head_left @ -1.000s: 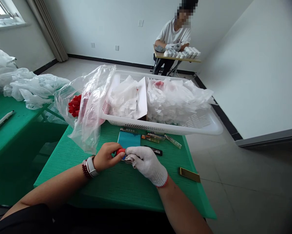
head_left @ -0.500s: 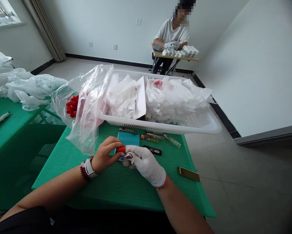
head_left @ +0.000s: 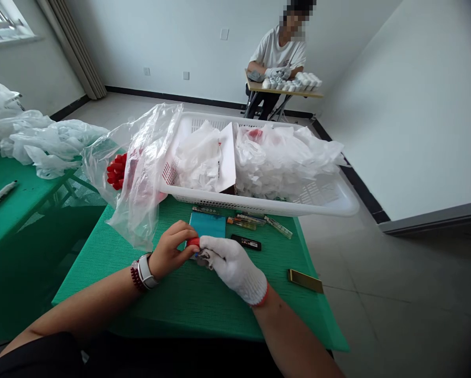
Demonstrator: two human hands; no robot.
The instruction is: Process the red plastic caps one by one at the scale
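Note:
My bare left hand [head_left: 175,249] is closed, its thumb and fingers pinching a small red rounded piece [head_left: 193,242]. Close against that piece, my right hand [head_left: 234,266] wears a white knit glove with dark-stained fingertips. Its gloved fingers are pressed together, and whatever they hold is hidden. Behind both hands lies a flat blue pad [head_left: 207,224], partly covered by them. More red pieces [head_left: 117,171] of similar look sit inside a clear plastic bag [head_left: 143,173] to the left.
A white basket [head_left: 267,203] holding thin plastic bags stands across the table's back. Several lighters [head_left: 278,227], a black flat item [head_left: 246,242] and a gold bar-shaped item [head_left: 305,281] lie on the green table [head_left: 156,310]. A person [head_left: 280,55] sits at another table beyond.
The red piece and my fingertips have shifted slightly left. My gloved right hand has turned a little, its fingertips tucked closer to the red piece.

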